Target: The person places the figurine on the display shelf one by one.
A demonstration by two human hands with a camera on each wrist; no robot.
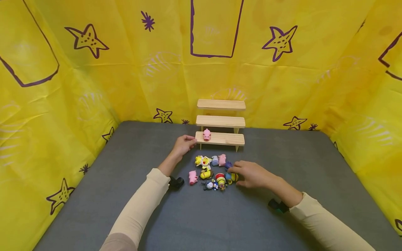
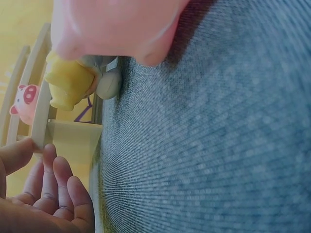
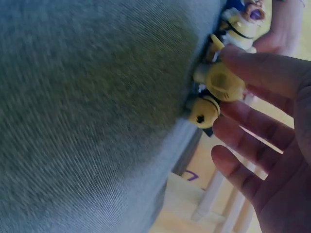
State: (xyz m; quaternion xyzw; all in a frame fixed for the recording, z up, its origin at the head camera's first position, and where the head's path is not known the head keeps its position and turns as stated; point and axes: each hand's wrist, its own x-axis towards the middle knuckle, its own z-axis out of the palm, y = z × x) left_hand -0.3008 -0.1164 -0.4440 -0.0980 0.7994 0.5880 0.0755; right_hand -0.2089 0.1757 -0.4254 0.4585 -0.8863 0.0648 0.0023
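My left hand (image 1: 183, 145) pinches the left end of the lowest board of a three-tier wooden shelf (image 1: 227, 138), thumb and fingertips at its edge. On that board, near its left end, sits a pink pig figurine (image 1: 206, 135). My right hand (image 1: 252, 175) reaches over the right side of a group of small figurines, fingers apart and loosely extended. A yellow-and-blue figurine (image 1: 231, 178) lies at its fingertips, and a dark blue one (image 1: 228, 165) is just behind. In the right wrist view, the thumb overlaps a yellow figurine (image 3: 224, 82).
In front of the shelf lie several more figurines: a pink pig (image 1: 193, 177), another pink one (image 1: 222, 160), a red-and-yellow one (image 1: 220, 178) and a white-and-yellow one (image 1: 205, 161). Yellow cloth (image 1: 169, 80) with purple drawings surrounds the grey tabletop (image 1: 201, 223).
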